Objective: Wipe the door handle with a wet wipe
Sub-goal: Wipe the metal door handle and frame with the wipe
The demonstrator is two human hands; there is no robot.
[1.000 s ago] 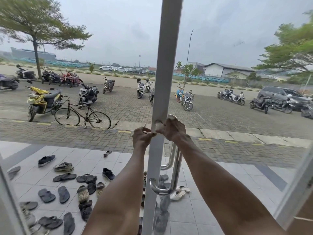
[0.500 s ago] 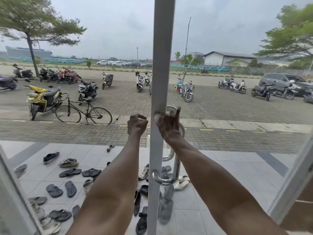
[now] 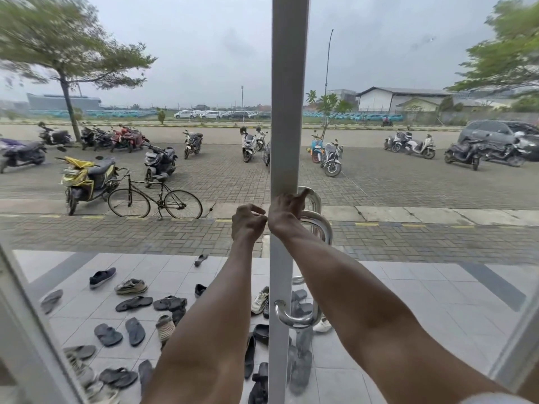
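The handle, a chrome bow, is fixed upright to the white door frame, its top end level with both hands. The right hand is curled against that top end where it meets the frame, one finger raised along the chrome. This looks like a start at the top, to wipe downward. The left hand is just beside it on the other side of the frame, fingertips pinched together, perhaps on a corner of the wipe. No wipe shows, so I cannot tell what either hand grasps. No wipe pack or other container is in view. Through the glass, shoes lie scattered on the tiled floor.
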